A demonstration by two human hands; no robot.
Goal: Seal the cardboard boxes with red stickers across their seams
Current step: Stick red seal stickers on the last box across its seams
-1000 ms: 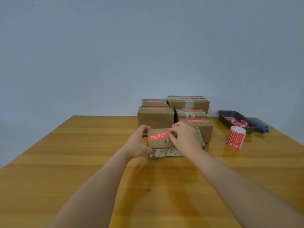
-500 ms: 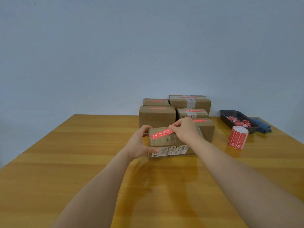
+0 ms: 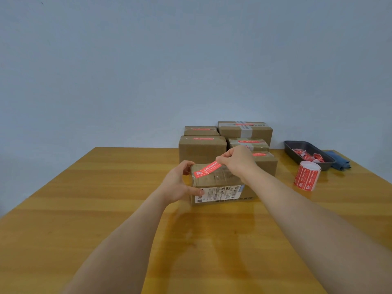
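Right hand [image 3: 237, 161]: fingers pinch the far end of a red sticker [image 3: 209, 169], whose near end lies on the top of the front cardboard box [image 3: 220, 185]. Left hand [image 3: 178, 185]: fingers and thumb grip that box's left side. The box sits on the wooden desk [image 3: 106, 198], just before five stacked boxes [image 3: 224, 141] already bearing red stickers. To the right stand a sticker roll [image 3: 307, 176], a dark tray [image 3: 305, 150] of red scraps and a blue cloth [image 3: 339, 162].

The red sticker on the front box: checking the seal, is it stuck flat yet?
Not yet. The sticker touches the box at its left end; the right hand pinches the other end up.
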